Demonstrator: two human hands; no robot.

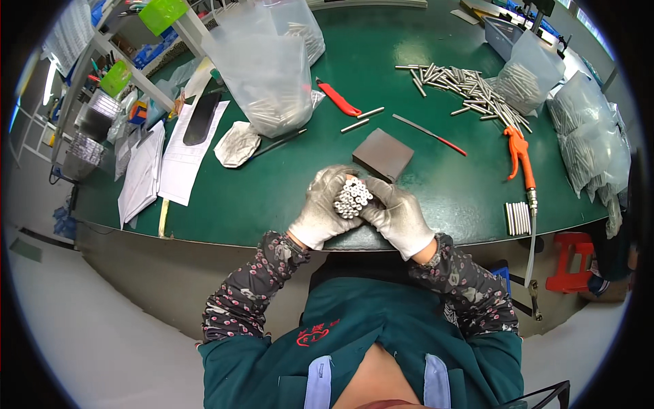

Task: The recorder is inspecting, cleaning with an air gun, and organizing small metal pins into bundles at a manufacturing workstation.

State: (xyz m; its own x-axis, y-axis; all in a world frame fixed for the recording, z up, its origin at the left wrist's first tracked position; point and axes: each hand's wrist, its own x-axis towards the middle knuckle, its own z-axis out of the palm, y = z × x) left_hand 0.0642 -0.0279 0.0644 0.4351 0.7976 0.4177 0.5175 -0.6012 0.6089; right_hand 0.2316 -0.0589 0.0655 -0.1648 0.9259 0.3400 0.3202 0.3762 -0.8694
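Both my hands wear pale work gloves and meet over the near edge of the green table [286, 184]. Between them is a bundle of short metal tubes [353, 197], its ends facing up. My left hand [320, 208] wraps the bundle from the left. My right hand [398, 215] closes on it from the right. A dark grey flat block [383, 155] lies just beyond the hands.
Loose metal tubes [470, 88] are scattered at the far right beside clear bags of more tubes [586, 143]. A large clear bag [262, 68] stands at the far left, with a red-handled cutter [338, 99], an orange air blow gun [519, 153], a row of tubes [518, 218] and papers [167, 160].
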